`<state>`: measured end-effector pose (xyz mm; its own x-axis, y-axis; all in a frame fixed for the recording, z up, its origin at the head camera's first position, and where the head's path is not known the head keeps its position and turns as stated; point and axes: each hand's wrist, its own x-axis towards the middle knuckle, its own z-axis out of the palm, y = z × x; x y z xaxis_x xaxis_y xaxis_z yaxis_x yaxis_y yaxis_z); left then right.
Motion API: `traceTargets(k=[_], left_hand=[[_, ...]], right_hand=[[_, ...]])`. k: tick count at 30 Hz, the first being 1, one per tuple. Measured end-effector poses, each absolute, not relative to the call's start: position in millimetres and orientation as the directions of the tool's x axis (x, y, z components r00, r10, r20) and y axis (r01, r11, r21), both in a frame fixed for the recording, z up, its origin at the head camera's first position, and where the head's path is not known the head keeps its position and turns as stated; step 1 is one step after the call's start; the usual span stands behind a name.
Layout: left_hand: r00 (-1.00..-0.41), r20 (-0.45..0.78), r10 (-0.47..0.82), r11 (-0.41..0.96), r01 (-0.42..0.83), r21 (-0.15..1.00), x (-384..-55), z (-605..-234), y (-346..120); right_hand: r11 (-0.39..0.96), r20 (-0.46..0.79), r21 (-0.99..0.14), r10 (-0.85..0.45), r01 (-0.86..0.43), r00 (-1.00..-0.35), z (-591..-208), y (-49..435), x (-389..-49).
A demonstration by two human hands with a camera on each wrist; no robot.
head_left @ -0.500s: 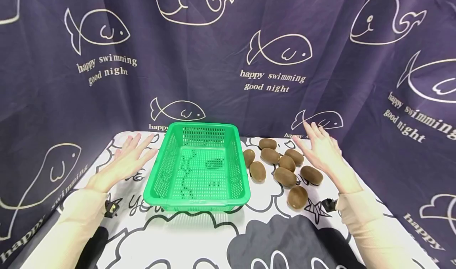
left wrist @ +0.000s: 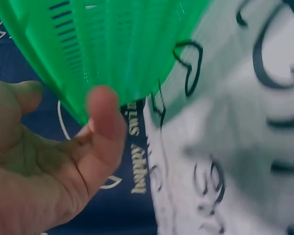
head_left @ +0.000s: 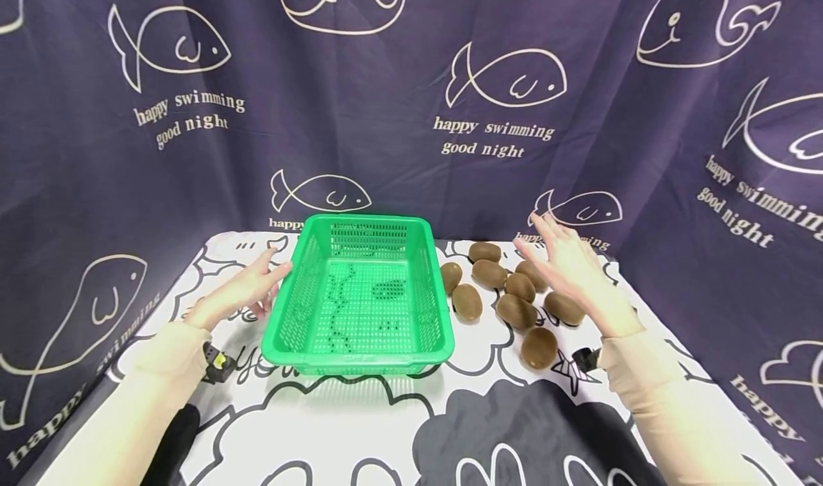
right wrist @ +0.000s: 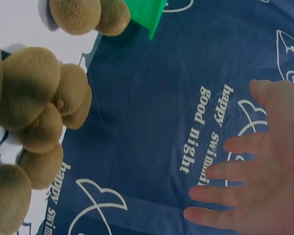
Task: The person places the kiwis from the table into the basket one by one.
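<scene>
A green plastic basket [head_left: 360, 366] with slotted walls stands on the table, nothing in it. At its left wall is my left hand [head_left: 247, 286], thumb by the rim and fingers curving loosely beside the outer side. The left wrist view shows those fingers [left wrist: 107, 115] close to the basket wall [left wrist: 122, 58], gripping nothing. To the right of the basket lie several brown fuzzy kiwis [head_left: 516, 312] in a loose group. Above the far right kiwis hovers my right hand [head_left: 569, 268], fingers spread and holding nothing; the right wrist view has the kiwis [right wrist: 29, 88] left of the hand [right wrist: 264, 161].
A white cloth [head_left: 321, 429] with black line drawings and a dark grey patch [head_left: 508, 429] covers the table. Behind it hangs a navy curtain [head_left: 386, 129] with fish prints. Dark wrist devices [head_left: 217, 363] sit at both sleeves.
My left hand has moved right and down to the basket's left side, its fingers bending. My right hand has shifted slightly left. The basket and kiwis keep their places.
</scene>
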<state>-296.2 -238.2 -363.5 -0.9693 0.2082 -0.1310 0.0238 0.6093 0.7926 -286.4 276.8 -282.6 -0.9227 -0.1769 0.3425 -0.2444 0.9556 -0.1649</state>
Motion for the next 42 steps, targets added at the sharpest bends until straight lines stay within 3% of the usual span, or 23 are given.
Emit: traceTargets(k=[5,11,16,30,42], left_hand=[[-0.958,-0.168,0.232,0.511,-0.027,0.859,-298,-371,-234],[-0.960,-0.070,0.270,0.335,0.026,0.942,-298,-375,-230],[-0.964,-0.077,0.254,0.195,-0.027,0.980,-299,-378,-227],[-0.984,-0.036,0.175,0.074,-0.024,0.997,-297,-387,-218],[-0.986,-0.050,0.160,0.105,-0.034,0.994,-297,-389,-219]], right_hand=[[0.948,0.338,-0.147,-0.221,-0.284,-0.915,-290,263,-294],[0.933,0.298,-0.163,-0.263,-0.320,-0.918,-300,245,-311],[0.909,0.238,-0.216,-0.306,-0.357,-0.922,-301,225,-327],[0.863,0.115,-0.255,-0.421,-0.437,-0.900,-349,192,-373],[0.847,0.041,-0.260,-0.470,-0.463,-0.882,-374,181,-381]])
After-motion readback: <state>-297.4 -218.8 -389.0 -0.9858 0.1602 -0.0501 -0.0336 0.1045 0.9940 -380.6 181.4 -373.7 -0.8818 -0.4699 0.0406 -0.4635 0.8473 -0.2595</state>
